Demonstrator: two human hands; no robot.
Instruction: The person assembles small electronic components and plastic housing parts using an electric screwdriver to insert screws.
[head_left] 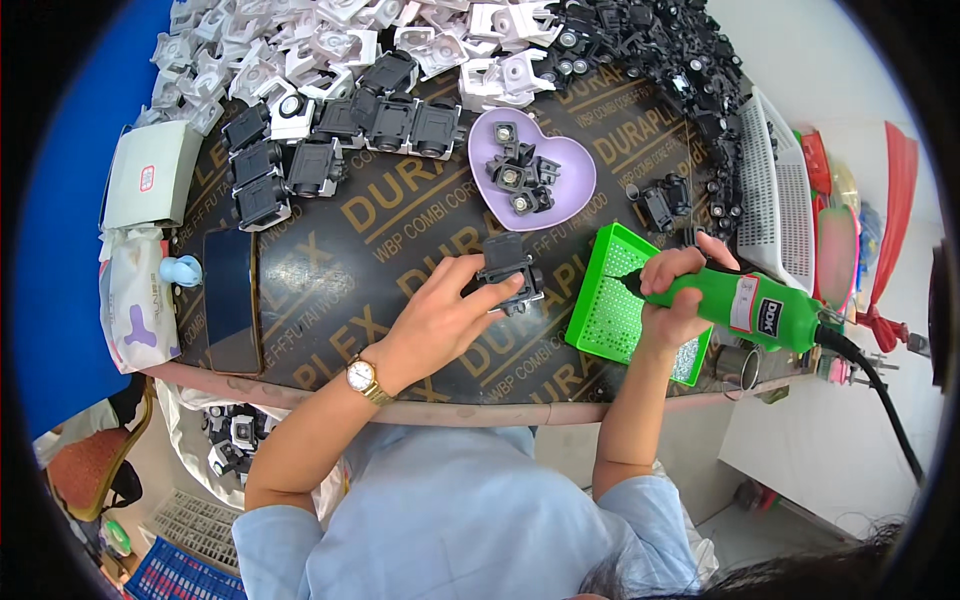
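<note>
My left hand [440,318], with a gold watch [366,379] at its wrist, is closed round a small black toy car [511,270] with a white lower edge. It holds the car at the middle of the table, in front of a lilac heart-shaped bowl [580,183]. Several black parts [512,176] with silvery centres lie in the bowl. My right hand [672,298] grips a green electric screwdriver [745,304], its tip pointing left over a green perforated tray [598,335]. Small silvery screws [686,360] are heaped in the tray's near right corner.
White plastic shells [330,50] pile up at the back left, black parts [660,60] at the back right. Black-and-white toy cars [395,125] stand before the shells. A phone [231,300] and a box [150,175] lie left; a white basket [765,200] and metal cup [738,367] stand right.
</note>
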